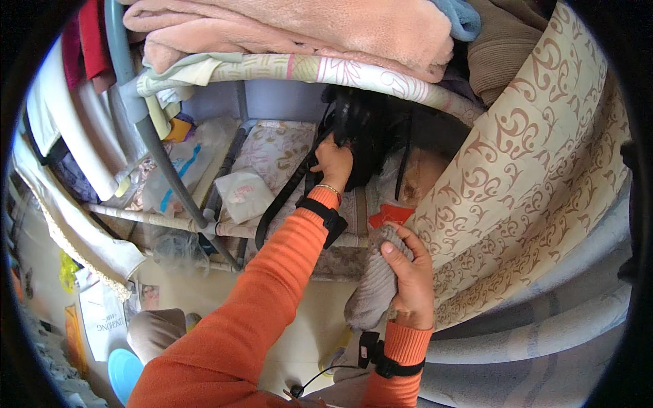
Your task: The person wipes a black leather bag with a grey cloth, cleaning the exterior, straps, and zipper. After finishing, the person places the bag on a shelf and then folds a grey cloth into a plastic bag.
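Observation:
My left hand (334, 160) reaches into a shelf of a fabric wardrobe and touches a glossy black bag (365, 137) with straps; its fingertips are partly hidden against the black material. A long black strap (285, 201) hangs from there over the shelf's front edge. Lower and to the right, my right hand (410, 275) holds a folded grey textured cloth (375, 285) between thumb and fingers. Just above that cloth lies a red item (392, 215). Left of the bag, a white square packet (245, 195) rests on the patterned shelf lining (278, 145).
Folded pink fleece (306, 30) lies on the upper shelf. A patterned fabric cover (500, 153) hangs at the right, and a grey pole (168, 168) slants down at the left. A blue basin (125, 375) and a white paper bag (102, 321) are on the floor.

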Available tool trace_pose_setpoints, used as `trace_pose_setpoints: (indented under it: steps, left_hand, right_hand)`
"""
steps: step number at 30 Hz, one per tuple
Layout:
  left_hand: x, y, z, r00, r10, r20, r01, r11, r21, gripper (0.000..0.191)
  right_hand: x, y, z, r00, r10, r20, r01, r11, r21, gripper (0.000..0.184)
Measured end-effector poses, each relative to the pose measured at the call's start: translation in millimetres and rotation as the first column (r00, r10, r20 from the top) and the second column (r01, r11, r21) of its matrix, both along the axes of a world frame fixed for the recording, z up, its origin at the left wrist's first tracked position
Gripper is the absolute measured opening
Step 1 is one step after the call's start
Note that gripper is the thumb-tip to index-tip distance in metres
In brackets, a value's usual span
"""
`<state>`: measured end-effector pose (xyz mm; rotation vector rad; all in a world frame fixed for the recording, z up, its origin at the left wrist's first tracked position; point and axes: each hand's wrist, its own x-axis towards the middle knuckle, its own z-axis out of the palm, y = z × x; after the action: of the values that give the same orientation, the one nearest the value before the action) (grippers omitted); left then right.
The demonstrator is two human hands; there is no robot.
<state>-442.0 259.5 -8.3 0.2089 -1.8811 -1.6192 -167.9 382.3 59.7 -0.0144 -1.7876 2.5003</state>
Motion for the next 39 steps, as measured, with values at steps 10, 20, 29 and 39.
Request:
trace_pose_setpoints:
  steps: [10,20,29,39]
  left_hand:
    - [-27.3,41.2,7.2,0.992,0.120,0.032,-0.114,0.983,-0.143,0.032]
    - [-44.2,19.7,-28.1,0.963,-0.260,0.076,0.270,0.897,-0.350,0.088]
    - [32.0,-87.4,-19.4,0.543,0.216,0.811,0.748,0.315,-0.585,0.096]
    - [-53.5,-103.1,46.2,0.965,0.113,0.237,0.161,0.460,-0.873,0.030]
  right_hand:
    - [2.8,2.5,5.0,1.000,0.020,-0.019,-0.020,1.000,-0.016,0.043]
    - [1.9,-1.5,2.1,0.998,0.033,-0.047,-0.031,0.999,0.038,0.044]
    - [9.6,-0.9,5.4,0.997,0.045,-0.058,-0.040,0.996,0.081,0.044]
    - [10.5,3.0,3.4,0.998,0.070,-0.002,-0.070,0.997,0.019,0.042]
